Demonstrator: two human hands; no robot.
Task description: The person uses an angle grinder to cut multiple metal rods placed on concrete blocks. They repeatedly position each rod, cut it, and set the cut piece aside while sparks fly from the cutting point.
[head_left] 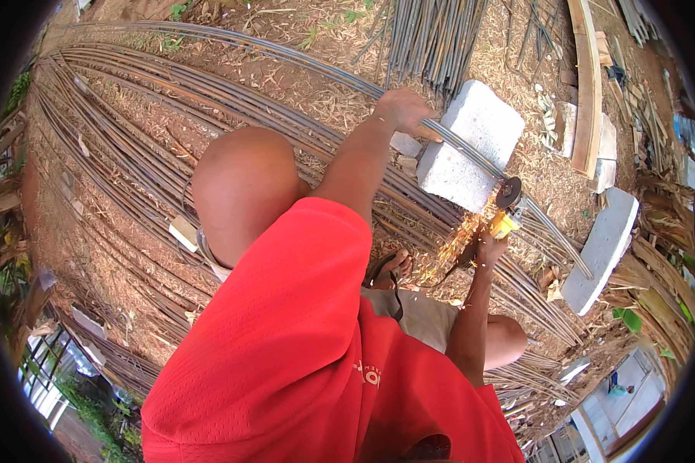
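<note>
Rods (471,152) in a thin bunch pass under the left hand (405,112), whose fingers are closed over them just above the middle of the frame. Lower and to the right, the right hand (490,248) is wrapped around a yellow grinder (504,224). Its dark disc (509,193) stands at the rods, just off the lower right edge of a white block (475,116), and orange sparks (455,245) spray from there toward the lower left.

The rods lie across the block, reach back in a long curve to the upper left of the frame, and end at the right on a grey slab (606,243). Near the sparks is a sandalled foot (398,266). Many rusty bars (208,86) spread over the ground on the left and run beneath the person. A dense stack (432,42) of bars fills the top centre, with a curved plank (588,100) at the upper right.
</note>
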